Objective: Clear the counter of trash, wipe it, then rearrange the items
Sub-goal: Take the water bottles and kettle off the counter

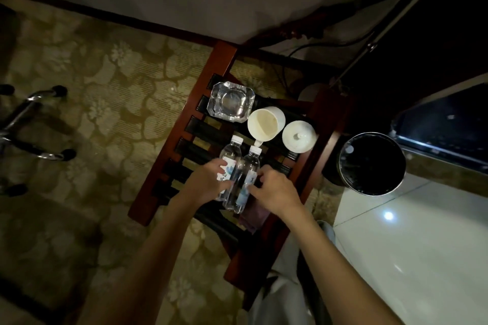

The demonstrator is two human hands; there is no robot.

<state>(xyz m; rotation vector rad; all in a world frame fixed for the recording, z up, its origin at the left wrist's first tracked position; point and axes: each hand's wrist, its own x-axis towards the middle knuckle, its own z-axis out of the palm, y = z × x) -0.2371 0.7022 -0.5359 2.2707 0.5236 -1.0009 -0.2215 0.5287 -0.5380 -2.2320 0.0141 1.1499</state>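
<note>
Currently, left hand (208, 179) grips one clear ribbed plastic water bottle (229, 158); right hand (274, 192), fingers curled, pinches its twin (244, 179). Both stand touching on the red-brown wooden slatted counter (320, 150), near a faceted glass ashtray (230, 101).

A small table (320, 145) with a red-brown wooden frame and a glass top over dark slats stands on patterned carpet. On it lie 5 upright items and a cloth. A clear glass ashtray (230, 101) sits at the far end. Just beside it is an open white cup (265, 124), and next to that a white lidded cup (298, 136). Nearer stand 2 water bottles (239, 166) side by side, touching. A purple cloth (253, 216) lies at the near edge.
</note>
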